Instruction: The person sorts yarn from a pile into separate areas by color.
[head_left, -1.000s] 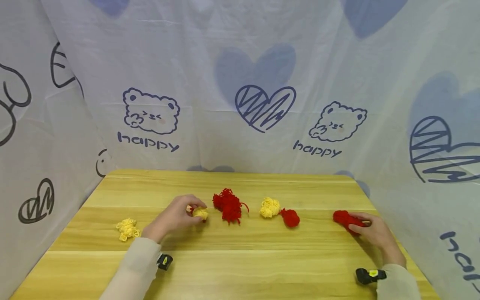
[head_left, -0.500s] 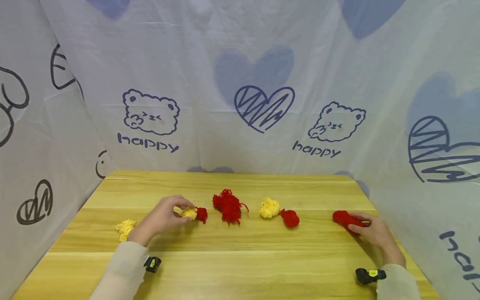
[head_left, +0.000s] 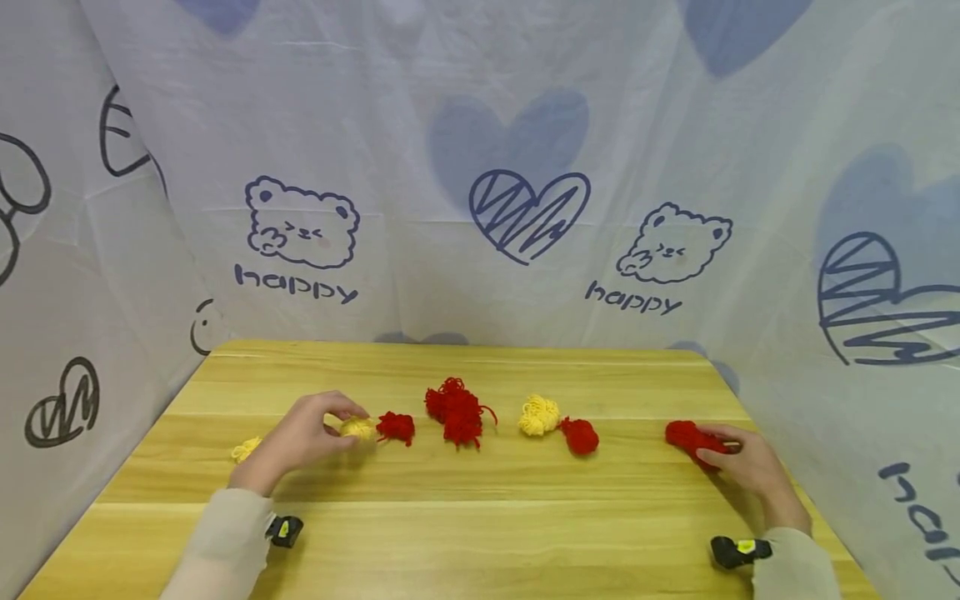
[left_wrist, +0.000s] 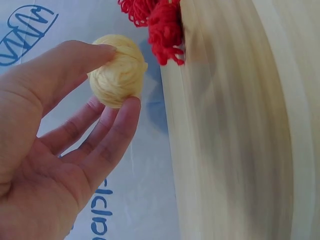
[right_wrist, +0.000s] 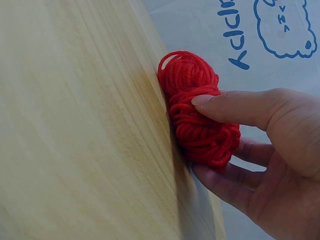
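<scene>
A light wooden table (head_left: 465,533) with a pale, streaky grain fills the lower half of the head view, its far corners rounded. It is closed in on three sides by a white cloth backdrop (head_left: 480,125) printed with blue hearts, sketched bears and the word "happy"; the cloth hangs straight behind the table and angles in along both sides. On the left part of the table, the left hand (head_left: 300,437) pinches a small yellow yarn ball (head_left: 358,428) between thumb and fingertips, the other fingers loosely bent; the wrist view shows the ball gripped at the fingertips, close to the table. Just beside that ball, to its right, lies a small red yarn tuft (head_left: 396,427), and a yellow yarn scrap (head_left: 244,449) lies on the table at the hand's outer side, partly hidden by it. Near the middle sits a loose red yarn bundle (head_left: 456,411), then a yellow yarn ball (head_left: 539,415) with a red yarn ball (head_left: 581,436) touching or nearly touching it. Toward the right edge, the right hand (head_left: 750,471) holds a red yarn skein (head_left: 688,439) against the tabletop, thumb on top and fingers curled beneath it. Both arms wear beige sleeves (head_left: 795,571) with small black devices at the wrists.
</scene>
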